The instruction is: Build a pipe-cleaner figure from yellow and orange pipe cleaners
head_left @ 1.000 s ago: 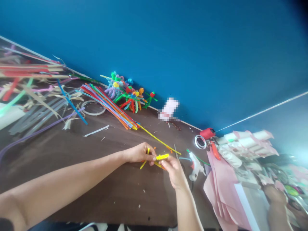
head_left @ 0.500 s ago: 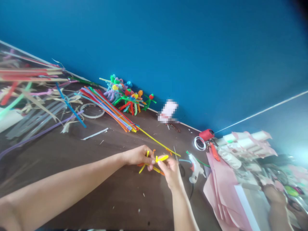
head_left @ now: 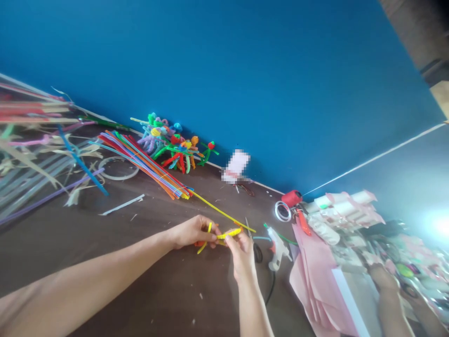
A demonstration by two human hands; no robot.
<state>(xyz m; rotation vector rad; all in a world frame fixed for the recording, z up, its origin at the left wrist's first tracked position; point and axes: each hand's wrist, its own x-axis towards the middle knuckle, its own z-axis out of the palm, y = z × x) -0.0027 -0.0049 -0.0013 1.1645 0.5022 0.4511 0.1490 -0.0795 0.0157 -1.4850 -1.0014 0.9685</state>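
Head view: yellow chenille stem piece [head_left: 234, 232] at six o'clock of centre, pinched by fingertips of left hand [head_left: 198, 231] and right hand [head_left: 243, 256]; judged under two-handed shaping. Glue gun [head_left: 279, 249] untouched just past three o'clock from it, scissors [head_left: 258, 253] at four, chenille stem bundle [head_left: 148, 164] at ten.

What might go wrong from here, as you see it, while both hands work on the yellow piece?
The glue gun lies close to the right hand, so an elbow or wrist could knock it. The scissors lie nearer still and might nick the fingers. The yellow piece is thin, so it could slip between the fingertips.
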